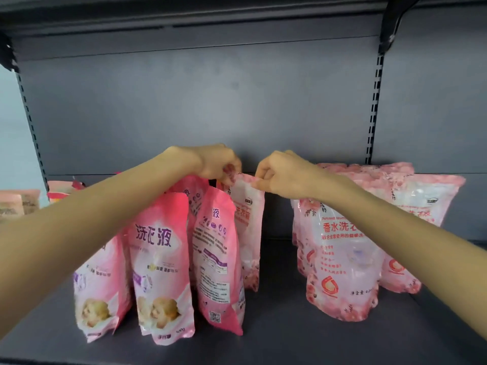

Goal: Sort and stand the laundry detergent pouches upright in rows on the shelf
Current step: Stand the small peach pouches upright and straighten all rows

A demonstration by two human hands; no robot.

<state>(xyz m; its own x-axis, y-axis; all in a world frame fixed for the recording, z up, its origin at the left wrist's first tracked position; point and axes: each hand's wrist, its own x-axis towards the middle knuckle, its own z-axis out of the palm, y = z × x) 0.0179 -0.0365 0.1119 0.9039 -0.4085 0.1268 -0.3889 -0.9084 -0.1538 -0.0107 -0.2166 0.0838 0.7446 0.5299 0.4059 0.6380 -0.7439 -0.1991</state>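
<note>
Grips of left hand and right hand pinch translucent pink floral pouch by its top seam; dragging may topple adjacent opaque pink pouch.

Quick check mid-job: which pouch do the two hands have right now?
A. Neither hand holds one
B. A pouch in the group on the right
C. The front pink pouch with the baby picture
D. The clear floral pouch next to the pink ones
D: the left hand and right hand both pinch the top edge of the clear floral pouch, which stands beside the pink pouches.
</note>
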